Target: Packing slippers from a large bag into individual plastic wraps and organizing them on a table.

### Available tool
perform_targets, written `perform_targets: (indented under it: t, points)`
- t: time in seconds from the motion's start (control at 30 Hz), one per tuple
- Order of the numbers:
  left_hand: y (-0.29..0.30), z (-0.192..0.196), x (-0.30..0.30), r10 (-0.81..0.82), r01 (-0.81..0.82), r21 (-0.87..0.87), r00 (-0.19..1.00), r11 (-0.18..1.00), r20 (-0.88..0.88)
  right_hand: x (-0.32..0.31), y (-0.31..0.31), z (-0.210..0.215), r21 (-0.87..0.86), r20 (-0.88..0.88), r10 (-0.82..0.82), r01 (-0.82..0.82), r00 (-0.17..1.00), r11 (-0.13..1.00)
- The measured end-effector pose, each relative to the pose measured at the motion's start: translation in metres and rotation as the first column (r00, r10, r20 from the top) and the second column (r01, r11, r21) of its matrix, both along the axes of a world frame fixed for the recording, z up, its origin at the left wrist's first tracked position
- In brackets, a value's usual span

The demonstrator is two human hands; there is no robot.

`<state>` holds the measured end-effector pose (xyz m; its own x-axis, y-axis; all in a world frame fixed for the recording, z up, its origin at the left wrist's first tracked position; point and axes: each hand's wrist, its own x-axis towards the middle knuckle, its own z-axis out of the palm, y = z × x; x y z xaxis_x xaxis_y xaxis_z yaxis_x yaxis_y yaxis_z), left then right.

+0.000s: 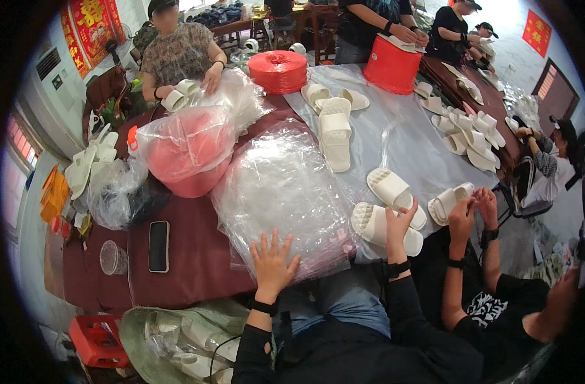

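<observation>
My left hand (274, 264) lies flat with fingers spread on a stack of clear plastic bags (279, 192) in front of me. To its right, my right hand (400, 235) grips a cream slipper (370, 221) with a quilted strap, one of two at the table's near edge. The other cream slipper (391, 185) lies just beyond it, partly covered by my fingers. Some of the fingers' contact with the slippers is hidden.
Beside me on the right, a person's hands (471, 214) are at another slipper (447, 203). More slippers (335, 134) lie on the grey sheet. A red bucket (391, 64), a red twine roll (277, 72), a bag-covered pink tub (190, 150) and a phone (158, 246) stand around.
</observation>
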<state>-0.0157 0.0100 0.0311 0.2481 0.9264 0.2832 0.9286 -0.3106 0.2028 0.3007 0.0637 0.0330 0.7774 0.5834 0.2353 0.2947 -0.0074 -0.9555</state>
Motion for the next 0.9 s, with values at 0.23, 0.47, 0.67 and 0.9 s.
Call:
perform_targets:
  t: [0.23,0.47,0.67,0.9]
  points:
    - [-0.003,0.005,-0.005,0.032,-0.033,0.030,0.999,0.999,0.037,-0.009,-0.016,0.011,-0.192,0.052,0.154,-0.142,0.987,0.971]
    - [-0.011,0.002,-0.007,0.019,-0.019,0.038,1.000,0.999,0.013,-0.005,-0.006,0.014,0.051,-0.545,0.439,-0.494,0.715,0.868]
    - [-0.006,0.003,-0.002,0.001,-0.001,0.030,1.000,1.000,-0.001,0.018,-0.001,0.018,0.327,-0.690,0.578,-0.524,0.437,0.787]
    - [0.002,-0.011,-0.005,0.008,-0.009,-0.053,1.000,0.999,-0.018,-0.018,-0.045,0.072,0.446,-0.781,0.582,-0.452,0.226,0.773]
